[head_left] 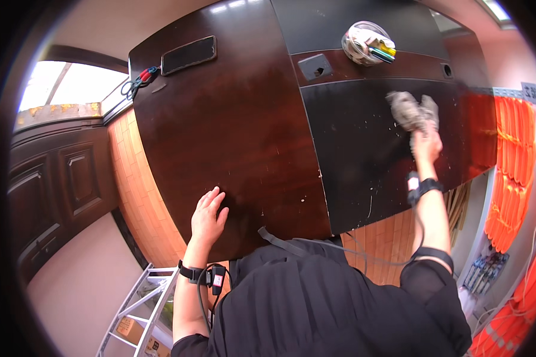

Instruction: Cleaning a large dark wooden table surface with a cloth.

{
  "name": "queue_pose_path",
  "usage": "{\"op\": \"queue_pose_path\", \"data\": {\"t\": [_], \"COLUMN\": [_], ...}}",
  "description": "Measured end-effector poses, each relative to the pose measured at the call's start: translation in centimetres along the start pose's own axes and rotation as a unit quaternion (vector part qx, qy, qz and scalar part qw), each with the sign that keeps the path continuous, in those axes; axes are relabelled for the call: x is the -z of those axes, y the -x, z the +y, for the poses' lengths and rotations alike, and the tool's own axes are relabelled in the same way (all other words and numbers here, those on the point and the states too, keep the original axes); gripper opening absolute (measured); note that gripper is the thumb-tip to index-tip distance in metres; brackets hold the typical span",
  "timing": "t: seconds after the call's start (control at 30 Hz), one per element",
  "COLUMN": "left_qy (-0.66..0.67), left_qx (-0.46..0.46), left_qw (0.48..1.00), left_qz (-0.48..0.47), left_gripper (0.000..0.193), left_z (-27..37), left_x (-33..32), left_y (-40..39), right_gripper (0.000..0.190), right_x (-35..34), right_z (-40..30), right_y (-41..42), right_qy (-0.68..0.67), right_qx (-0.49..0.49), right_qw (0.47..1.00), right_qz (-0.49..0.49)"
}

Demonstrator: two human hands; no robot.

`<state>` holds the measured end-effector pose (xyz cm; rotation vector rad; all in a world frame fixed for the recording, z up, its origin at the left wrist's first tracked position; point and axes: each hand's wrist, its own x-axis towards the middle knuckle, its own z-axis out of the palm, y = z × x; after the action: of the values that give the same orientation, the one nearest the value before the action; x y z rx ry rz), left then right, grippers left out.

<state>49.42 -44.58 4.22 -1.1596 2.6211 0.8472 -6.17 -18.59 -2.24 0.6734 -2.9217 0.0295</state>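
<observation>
A dark wooden desk (241,134) with a glossy top and pale specks lies before me. My right hand (426,145) grips a crumpled grey-brown cloth (408,109), slightly blurred, over the black panel at the right. My left hand (210,214) rests on the reddish-brown part near the front edge, fingers apart and holding nothing. Beyond the cloth stands a clear round container (357,47) filled with small items. A square grey cable-hole cover (315,67) sits left of the container. Both wrists wear black straps with small devices and cables.
At the desk's far left lie a smartphone (189,55) and a cord with a red part (145,75). A metal ladder (149,308) stands at the lower left. Orange bundles (513,165) line the right side. A thin cable trails from my right wrist across my lap.
</observation>
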Motion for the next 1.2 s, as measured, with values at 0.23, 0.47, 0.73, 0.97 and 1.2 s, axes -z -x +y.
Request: {"op": "queue_pose_path", "data": {"t": [0.23,0.47,0.73,0.97,1.2], "left_qy": [0.006,-0.022,0.004,0.021,0.010], "left_qx": [0.033,0.032,0.027,-0.027,-0.095], "left_qw": [0.999,0.998,0.997,0.997,0.994], "left_qz": [-0.007,-0.041,-0.070,-0.063,-0.044], "left_gripper": [0.036,0.036,0.041,0.044,0.055], "left_z": [0.7,1.0,0.0,-1.7,-2.6], "left_x": [0.0,0.7,0.3,-0.2,-0.4], "left_y": [0.0,0.0,1.1,1.1,1.5], "right_gripper": [0.058,0.048,0.038,0.048,0.053], "right_x": [-0.4,3.7,3.8,0.3,-0.1], "right_z": [-5.1,-18.0,-12.3,-7.8,-24.6], "right_y": [-2.4,11.7,7.4,2.9,8.6], "right_qy": [0.084,-0.190,-0.218,0.004,-0.023], "right_qx": [-0.146,0.321,0.285,-0.148,0.033], "right_qw": [0.986,0.927,0.933,0.989,0.999], "right_qz": [-0.018,-0.040,-0.007,0.013,0.022]}}
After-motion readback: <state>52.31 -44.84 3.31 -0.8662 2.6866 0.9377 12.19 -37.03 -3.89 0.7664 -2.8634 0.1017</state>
